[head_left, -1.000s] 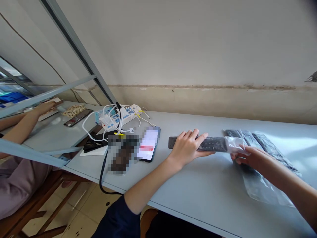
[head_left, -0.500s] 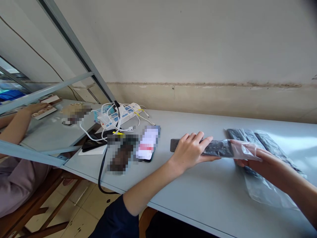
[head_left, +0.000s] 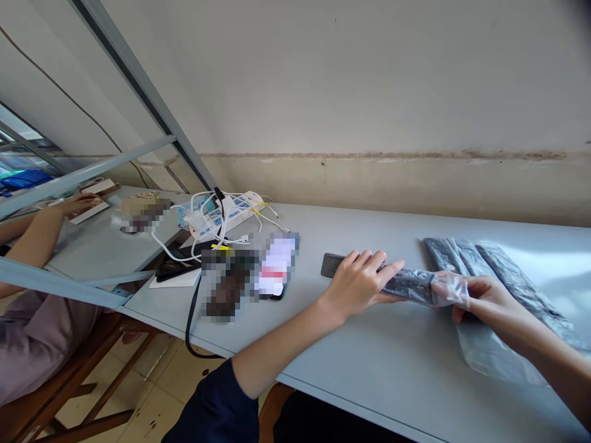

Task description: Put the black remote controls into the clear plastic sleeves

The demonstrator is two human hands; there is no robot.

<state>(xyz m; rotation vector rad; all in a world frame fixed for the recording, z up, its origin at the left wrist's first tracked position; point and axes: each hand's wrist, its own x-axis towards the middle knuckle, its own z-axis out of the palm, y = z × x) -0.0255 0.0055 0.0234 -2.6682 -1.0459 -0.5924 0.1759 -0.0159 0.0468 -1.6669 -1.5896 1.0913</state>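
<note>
My left hand (head_left: 353,283) is closed around the middle of a slim dark bar (head_left: 335,264) with rounded corners, which looks like a remote control. Its left end is bare, while its right part lies inside a clear plastic sleeve (head_left: 443,289). My right hand (head_left: 494,301) pinches the gathered right end of that sleeve, its fingers partly hidden by the film. Both hands hold the bar level, just above the table. Close behind my right hand lie several similar dark bars (head_left: 512,271) in clear plastic, with a loose bag (head_left: 494,357) spreading below them.
The grey table (head_left: 378,381) runs along a wall. Left of my hands lie a phone (head_left: 274,264), a blurred-out object (head_left: 228,286), a white power strip (head_left: 231,215) with tangled cables, and a black pouch (head_left: 173,264). Beyond a metal frame (head_left: 138,80), another person's arm (head_left: 41,237) rests at a table.
My right hand has drawn its fingers together on the sleeve's end, bunching the film. The bar has shifted slightly right, and its right end tilts down a little more.
</note>
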